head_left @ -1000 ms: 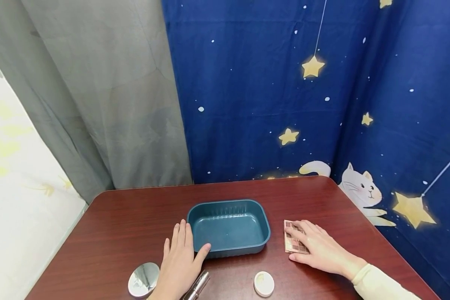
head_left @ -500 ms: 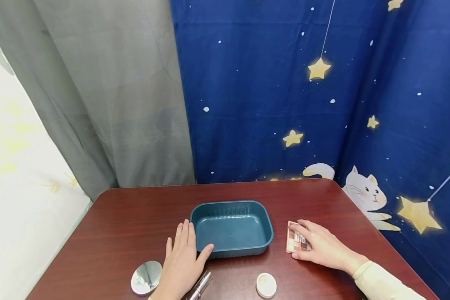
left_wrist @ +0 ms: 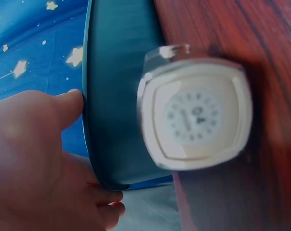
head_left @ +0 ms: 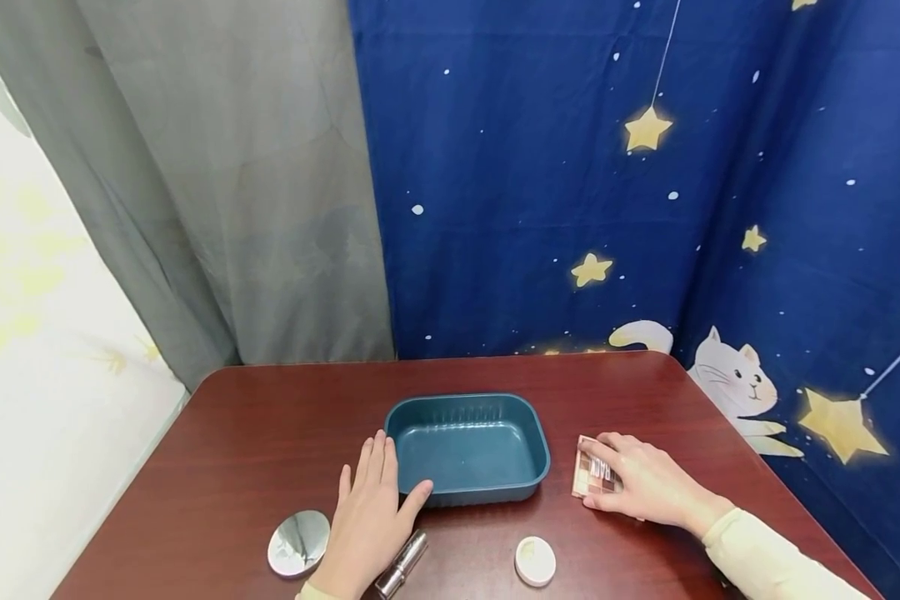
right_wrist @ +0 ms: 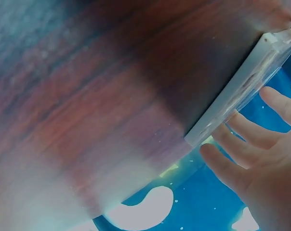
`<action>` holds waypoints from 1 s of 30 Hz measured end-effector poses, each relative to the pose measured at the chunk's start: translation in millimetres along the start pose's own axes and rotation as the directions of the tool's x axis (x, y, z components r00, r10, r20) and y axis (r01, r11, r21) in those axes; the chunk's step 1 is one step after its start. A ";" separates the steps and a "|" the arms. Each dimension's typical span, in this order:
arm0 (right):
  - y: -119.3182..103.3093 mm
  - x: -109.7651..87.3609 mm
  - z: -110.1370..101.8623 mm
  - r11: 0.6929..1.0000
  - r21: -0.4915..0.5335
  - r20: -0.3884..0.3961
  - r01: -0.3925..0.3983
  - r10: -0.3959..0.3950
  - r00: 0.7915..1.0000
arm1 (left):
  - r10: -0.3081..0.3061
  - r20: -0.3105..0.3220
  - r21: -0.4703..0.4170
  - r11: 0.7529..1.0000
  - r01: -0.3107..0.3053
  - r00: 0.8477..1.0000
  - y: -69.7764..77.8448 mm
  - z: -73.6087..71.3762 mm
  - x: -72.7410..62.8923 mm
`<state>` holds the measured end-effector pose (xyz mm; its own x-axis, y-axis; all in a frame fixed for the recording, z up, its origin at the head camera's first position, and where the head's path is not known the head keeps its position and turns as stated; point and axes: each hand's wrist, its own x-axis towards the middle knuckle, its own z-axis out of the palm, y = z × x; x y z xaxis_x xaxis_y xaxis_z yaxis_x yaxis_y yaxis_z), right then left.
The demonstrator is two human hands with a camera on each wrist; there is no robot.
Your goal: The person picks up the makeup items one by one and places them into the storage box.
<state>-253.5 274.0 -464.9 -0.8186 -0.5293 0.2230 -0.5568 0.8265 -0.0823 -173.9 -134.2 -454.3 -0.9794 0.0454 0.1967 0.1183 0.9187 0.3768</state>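
Note:
My left hand (head_left: 371,517) lies alongside the left end of a dark teal plastic tray (head_left: 543,462), its fingers straight and the thumb out at the near rim. In the left wrist view the thumb tip meets the tray's rim (left_wrist: 86,120). My right hand (head_left: 648,483) holds an eyeshadow palette (head_left: 582,479) to the right of the tray, thumb at the near edge and fingertips over the far part. The palm hides much of the palette. In the right wrist view the palette (right_wrist: 232,91) shows edge-on, with fingertips along its clear lid.
A shiny lipstick tube (head_left: 401,567) lies beside my left wrist; its pale labelled base (left_wrist: 196,115) looms in the left wrist view. A round mirror (head_left: 298,543) is to the left, and a small white round jar (head_left: 535,561) stands in front. Curtains (head_left: 517,167) hang behind the reddish-brown table (head_left: 285,417).
The palette has turned slightly under my right hand, and lettering on its lid now shows. My right fingers have drawn in around it. The left hand stays by the tray; the view shifts slightly.

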 end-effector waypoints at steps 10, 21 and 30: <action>-1.4 6.2 -5.6 0.999 -0.035 -0.069 0.036 -0.039 0.997 | 0.013 -0.010 -0.006 1.000 -0.013 1.000 0.5 -1.2 1.2; -1.6 15.7 -19.8 0.998 -0.048 -0.045 0.026 -0.028 0.999 | -0.001 0.005 -0.007 1.000 0.001 1.000 -2.8 2.9 0.9; -4.0 26.8 -38.1 0.998 -0.057 -0.070 0.031 -0.035 0.997 | 0.015 0.011 -0.016 1.000 -0.015 1.000 -1.3 0.3 0.0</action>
<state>-267.9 263.8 -421.7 -0.7866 -0.5434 0.2932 -0.5732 0.8192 -0.0195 -174.1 -135.3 -455.1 -0.9793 0.0633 0.1922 0.1352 0.9116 0.3883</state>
